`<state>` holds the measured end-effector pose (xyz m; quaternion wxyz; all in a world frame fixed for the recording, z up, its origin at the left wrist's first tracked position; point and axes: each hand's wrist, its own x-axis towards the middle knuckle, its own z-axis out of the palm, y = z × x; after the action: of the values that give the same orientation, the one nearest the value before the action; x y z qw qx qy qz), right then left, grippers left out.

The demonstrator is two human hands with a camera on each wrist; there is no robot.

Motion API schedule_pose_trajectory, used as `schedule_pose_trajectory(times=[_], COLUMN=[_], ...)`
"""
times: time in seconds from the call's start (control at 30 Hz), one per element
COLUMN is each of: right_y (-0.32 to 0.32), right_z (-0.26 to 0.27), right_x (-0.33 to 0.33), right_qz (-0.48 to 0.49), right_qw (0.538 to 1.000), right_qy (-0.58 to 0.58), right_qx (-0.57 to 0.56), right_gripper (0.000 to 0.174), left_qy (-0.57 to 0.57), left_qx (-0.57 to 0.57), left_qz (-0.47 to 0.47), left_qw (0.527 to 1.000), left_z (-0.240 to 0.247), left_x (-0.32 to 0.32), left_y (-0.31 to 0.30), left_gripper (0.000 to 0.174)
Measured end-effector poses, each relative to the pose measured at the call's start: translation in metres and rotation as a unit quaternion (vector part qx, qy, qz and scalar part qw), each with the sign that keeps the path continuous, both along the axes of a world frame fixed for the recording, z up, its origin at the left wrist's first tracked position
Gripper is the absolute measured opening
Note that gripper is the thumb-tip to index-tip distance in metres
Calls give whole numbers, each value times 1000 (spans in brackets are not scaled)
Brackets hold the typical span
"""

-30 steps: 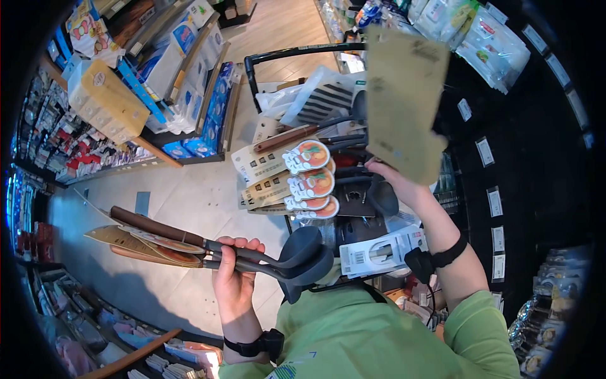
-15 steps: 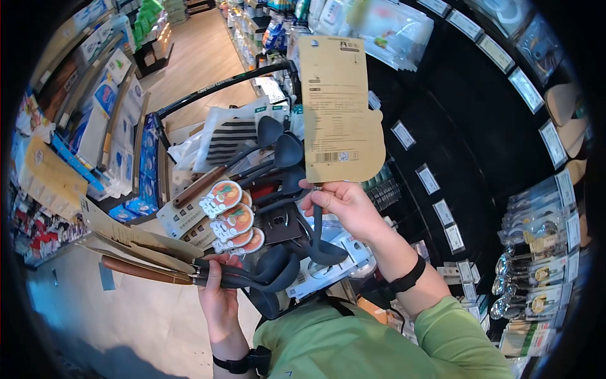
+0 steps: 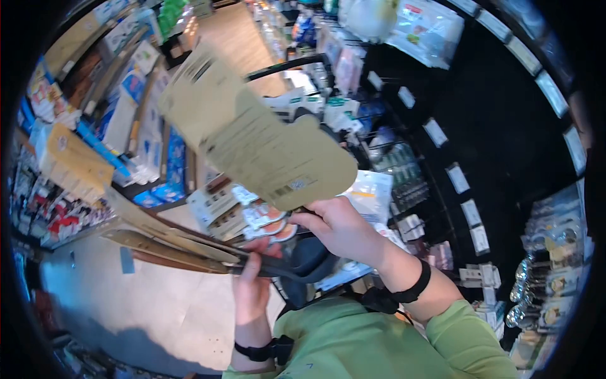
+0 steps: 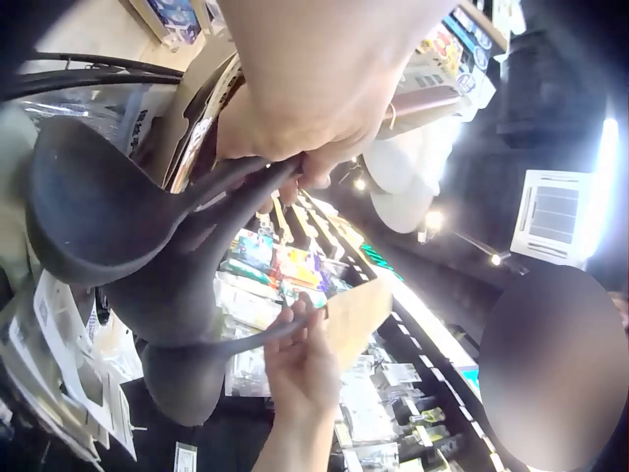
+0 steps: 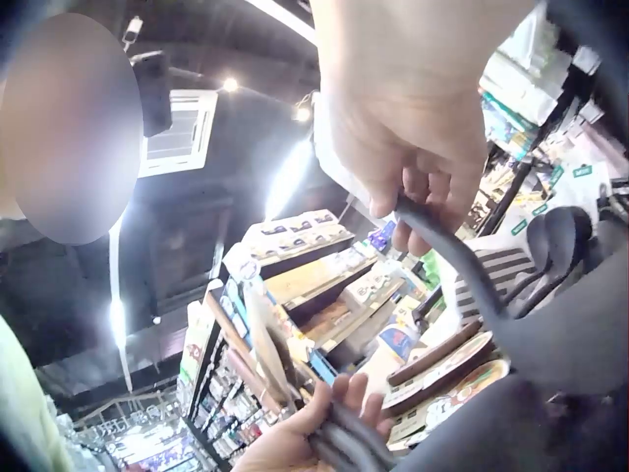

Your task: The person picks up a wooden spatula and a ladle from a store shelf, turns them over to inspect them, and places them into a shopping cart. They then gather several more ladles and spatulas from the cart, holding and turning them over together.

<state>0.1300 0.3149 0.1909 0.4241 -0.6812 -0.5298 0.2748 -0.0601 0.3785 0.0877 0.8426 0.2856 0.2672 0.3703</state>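
Note:
My left hand (image 3: 252,287) grips several dark ladles by their handles. In the left wrist view a ladle bowl (image 4: 88,206) sticks out below that hand; their brown grips and backing cards (image 3: 170,246) fan to the left in the head view. My right hand (image 3: 347,230) pinches the dark neck of another ladle, its bowl (image 4: 187,383) low in the left wrist view. This ladle's tan printed card (image 3: 265,145) tilts up and left, hiding much of the cart behind it. The right wrist view shows the dark handle (image 5: 462,261) between thumb and fingers.
Ahead stands a cart with a black rail (image 3: 290,66), holding more carded utensils with cat-and-bowl labels (image 3: 259,215) and a striped package (image 5: 491,280). Stocked shelves (image 3: 132,120) line the left; a dark rack with price tags (image 3: 435,132) and hanging packs stands to the right.
The ladle in my right hand has come closer to the left hand's bunch, and its card has swung from upright to leaning left. The left hand keeps its hold.

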Motion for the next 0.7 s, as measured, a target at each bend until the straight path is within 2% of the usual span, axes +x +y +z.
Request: schedule_pose_trajectory(times=[0.07,0.13,0.2,0.27,0.33,0.4,0.53,0.7], right_y=[12,14,12,11,12,12,14,14], right_z=[-12,-2,-9,-18,-22,-32,-32,-31], right_x=[-11,-15,-12,-10,-10,-7,-14,-15], right_qz=[12,-2,11,-18,-14,-4,-28,-26], right_qw=[998,992,991,981,974,982,980,983], right_qy=[56,129,131,187,223,183,196,181], right_qx=[8,-18,-11,-53,-36,-45,-2,-9], right_gripper=[17,16,16,15,16,18,16,16], left_qy=[-8,-54,-57,-55,-59,-65,-67,-74], left_qx=[-19,-10,7,1,-6,-12,-9,-6], left_qz=[-9,-26,-19,-2,1,0,-12,-26], left_qw=[1000,998,998,999,998,998,998,997], left_z=[2,-1,-5,-6,-7,-5,-4,-4], left_x=[-6,-16,-23,-28,-31,-34,-33,-30], left_y=[-1,1,4,4,6,7,9,13], left_gripper=[34,36,36,35,35,35,35,31])
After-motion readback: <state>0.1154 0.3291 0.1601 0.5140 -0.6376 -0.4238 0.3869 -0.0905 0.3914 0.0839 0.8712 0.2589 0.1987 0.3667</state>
